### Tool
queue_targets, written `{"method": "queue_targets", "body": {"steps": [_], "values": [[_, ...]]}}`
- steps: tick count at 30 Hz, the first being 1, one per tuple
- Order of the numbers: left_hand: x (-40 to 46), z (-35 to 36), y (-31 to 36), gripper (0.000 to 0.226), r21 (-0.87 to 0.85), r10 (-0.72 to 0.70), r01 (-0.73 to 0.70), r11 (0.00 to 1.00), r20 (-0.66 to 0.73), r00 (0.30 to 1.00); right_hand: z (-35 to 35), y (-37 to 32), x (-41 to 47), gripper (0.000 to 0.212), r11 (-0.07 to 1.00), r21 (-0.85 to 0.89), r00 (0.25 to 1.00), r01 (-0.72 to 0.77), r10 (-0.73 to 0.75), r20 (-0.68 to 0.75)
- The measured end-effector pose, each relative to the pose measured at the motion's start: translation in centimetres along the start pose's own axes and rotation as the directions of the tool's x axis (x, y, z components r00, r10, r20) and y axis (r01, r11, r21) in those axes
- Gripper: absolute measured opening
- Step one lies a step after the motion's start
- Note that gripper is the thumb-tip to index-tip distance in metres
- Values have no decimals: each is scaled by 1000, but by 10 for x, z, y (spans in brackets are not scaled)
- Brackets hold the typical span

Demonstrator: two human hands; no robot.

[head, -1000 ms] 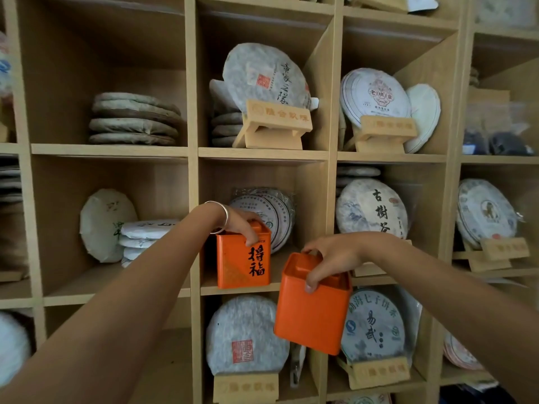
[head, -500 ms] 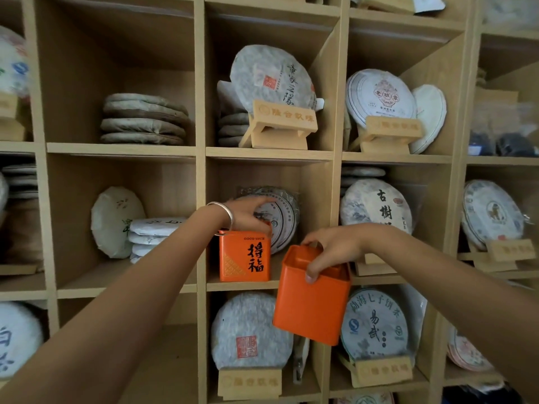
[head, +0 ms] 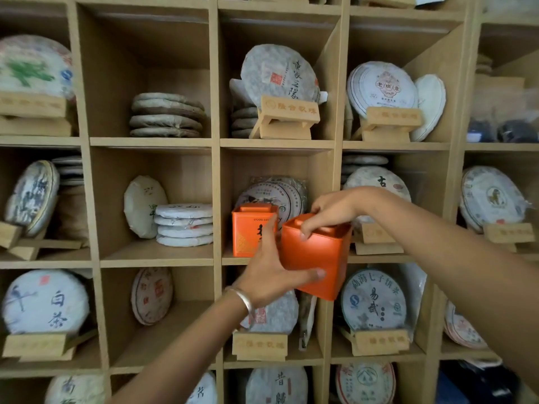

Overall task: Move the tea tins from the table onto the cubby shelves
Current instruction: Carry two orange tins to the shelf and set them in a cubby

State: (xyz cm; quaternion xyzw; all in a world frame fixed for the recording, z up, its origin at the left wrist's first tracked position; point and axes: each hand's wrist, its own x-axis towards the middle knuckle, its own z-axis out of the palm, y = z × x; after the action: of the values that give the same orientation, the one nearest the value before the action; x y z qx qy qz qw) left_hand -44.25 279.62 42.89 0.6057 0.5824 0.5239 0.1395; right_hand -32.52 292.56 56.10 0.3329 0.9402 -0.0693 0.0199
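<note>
The second orange tea tin [head: 316, 258] was held in the air just in front of the middle cubby [head: 280, 158], between the two hands, with its long axis tilted: the lidded top leaned up and away toward the shelf, the base down and toward the person. Its resting place was judged to lie just beyond and slightly to the left of the hands, on the cubby floor beside the first orange tea tin [head: 248, 231], which stood upright there and was partly hidden behind the left hand. The gap to the right of that standing tin, against the cubby's right wall, was judged to be the relation on which the coming move turned; the held tin would have to be brought upright and pushed forward to clear the shelf edge.

The right hand [head: 332, 211] was set over the tin's top, its fingers curled down on the raised lid and rim in a pinch. The left hand [head: 271, 275] was spread against the tin's left face, the thumb laid along the lower front and the fingers reaching up its far side. Both hands were in contact; neither was clearly nearer the cubby.

Wrapped tea cakes [head: 274, 196] leaned at the back of the same cubby, behind both tins.
</note>
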Motion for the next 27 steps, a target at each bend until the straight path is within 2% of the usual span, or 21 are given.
{"method": "queue_targets", "body": {"steps": [4, 6, 10, 13, 16, 19, 21, 24, 25, 27], "values": [[-5, 34, 6, 145, 57, -2, 15, 998, -227, 974, 3, -13, 1, 70, 998, -36, 999, -44, 44, 5], [-2, 41, 9, 145, 44, -18, 32, 999, -292, 956, 7, -18, 2, 74, 996, -55, 997, -71, 70, -16], [7, 35, 8, 136, -19, -63, 60, 998, -284, 957, 13, -18, -4, 85, 999, -4, 996, -40, 39, -80], [11, 15, 4, 126, -216, -106, 71, 974, -155, 982, 13, 0, -22, 83, 956, 271, 983, 111, -65, -174], [16, -8, 1, 123, -390, -131, 110, 914, -28, 991, 28, 32, -39, 66, 774, 593, 951, 219, -34, -307], [21, -17, 0, 108, -503, -84, 82, 860, 19, 996, 65, 64, -39, 81, 553, 806, 973, 213, -47, -224], [24, -17, 1, 94, -534, -47, 69, 843, 54, 997, 90, 70, -35, 86, 394, 893, 974, 219, -150, -172], [25, -11, 1, 78, -551, -5, 71, 831, 121, 993, 110, 67, -32, 92, 134, 954, 941, 269, -247, -231], [26, -8, 1, 76, -559, 1, 74, 826, 132, 991, 111, 65, -32, 89, 79, 953, 928, 292, -264, -262], [27, -6, 1, 75, -570, 3, 81, 818, 145, 989, 112, 62, -35, 87, 46, 940, 911, 339, -267, -315]]}}
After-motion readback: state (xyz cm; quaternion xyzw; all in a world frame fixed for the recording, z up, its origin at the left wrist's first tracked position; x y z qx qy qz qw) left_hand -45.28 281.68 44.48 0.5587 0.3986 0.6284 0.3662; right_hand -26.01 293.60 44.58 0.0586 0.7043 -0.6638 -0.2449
